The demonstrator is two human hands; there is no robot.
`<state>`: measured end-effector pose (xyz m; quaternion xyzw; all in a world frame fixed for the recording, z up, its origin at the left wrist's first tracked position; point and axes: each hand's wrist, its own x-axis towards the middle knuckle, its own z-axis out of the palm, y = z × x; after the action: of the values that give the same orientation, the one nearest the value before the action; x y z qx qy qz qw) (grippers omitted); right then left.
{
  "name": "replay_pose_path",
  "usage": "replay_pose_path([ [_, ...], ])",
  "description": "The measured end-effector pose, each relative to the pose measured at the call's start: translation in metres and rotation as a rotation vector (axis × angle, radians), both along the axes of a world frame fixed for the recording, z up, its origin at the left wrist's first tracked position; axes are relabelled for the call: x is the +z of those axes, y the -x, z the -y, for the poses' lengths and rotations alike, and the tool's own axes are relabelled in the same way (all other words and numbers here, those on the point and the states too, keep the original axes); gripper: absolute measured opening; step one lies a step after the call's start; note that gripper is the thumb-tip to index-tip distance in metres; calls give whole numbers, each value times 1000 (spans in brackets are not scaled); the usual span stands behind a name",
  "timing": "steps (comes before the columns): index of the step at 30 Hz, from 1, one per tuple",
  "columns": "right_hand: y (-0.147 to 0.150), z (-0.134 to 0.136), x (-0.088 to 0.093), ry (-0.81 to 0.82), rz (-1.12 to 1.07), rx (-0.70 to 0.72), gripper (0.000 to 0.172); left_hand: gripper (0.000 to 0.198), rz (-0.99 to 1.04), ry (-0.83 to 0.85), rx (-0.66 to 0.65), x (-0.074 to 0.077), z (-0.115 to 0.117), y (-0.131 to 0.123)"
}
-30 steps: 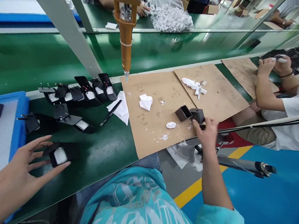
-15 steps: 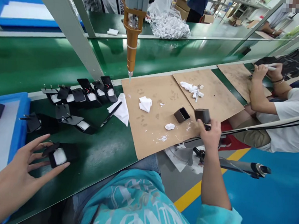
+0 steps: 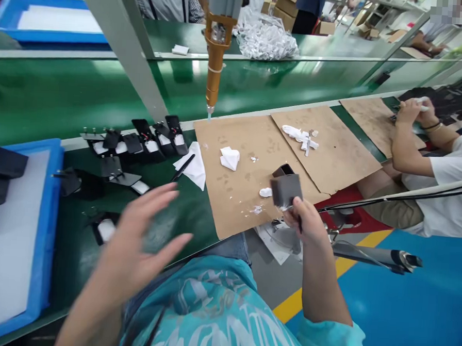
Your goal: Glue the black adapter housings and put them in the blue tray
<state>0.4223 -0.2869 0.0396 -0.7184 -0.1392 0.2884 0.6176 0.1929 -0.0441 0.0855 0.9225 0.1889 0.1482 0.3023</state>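
My right hand [image 3: 308, 218] grips a small black box-shaped housing [image 3: 288, 190] above the cardboard sheet [image 3: 233, 206]. Just behind it stands another black housing [image 3: 283, 170] with its open end up, partly hidden. A white oval piece [image 3: 265, 192] lies beside them. Blurred by motion, my left hand [image 3: 138, 240] is empty, fingers spread, over the green bench. To its left rests a black unit with a white pad [image 3: 106, 230], partly covered by the hand. Several similar black units [image 3: 151, 144] with pins and flaps stand in rows farther back.
A blue tray [image 3: 49, 225] holding several black boxes [image 3: 5, 161] is at the left. A black pen [image 3: 184, 168] lies on a white cloth [image 3: 195, 167]. An orange-nosed tool [image 3: 214, 74] hangs above the bench. At the right, a co-worker's hands [image 3: 414, 110] hold something white.
My left hand has let go of the black unit at the left and moved right. My right hand has brought the black housing left and closer to me.
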Motion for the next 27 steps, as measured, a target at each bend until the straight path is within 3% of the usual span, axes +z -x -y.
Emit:
replay_pose_path([
  [3,13,-20,3,23,5,249,35,71,52,-173,-492,1,17,-48],
  [4,16,-27,4,37,42,352,32,71,42,-205,-594,0,19,-60],
  [6,21,-37,7,77,131,524,33,63,24,-248,-676,-3,20,-76],
  [10,25,-43,8,168,225,557,40,41,9,-278,-620,-15,14,-79],
  [16,29,-41,8,276,490,490,29,44,-56,-199,-571,-29,4,-75],
  [22,20,-45,7,444,828,596,29,48,-60,-153,-555,-36,-11,-82],
  [27,3,-45,6,416,807,412,28,52,-79,-63,-513,-40,-17,-99],
])
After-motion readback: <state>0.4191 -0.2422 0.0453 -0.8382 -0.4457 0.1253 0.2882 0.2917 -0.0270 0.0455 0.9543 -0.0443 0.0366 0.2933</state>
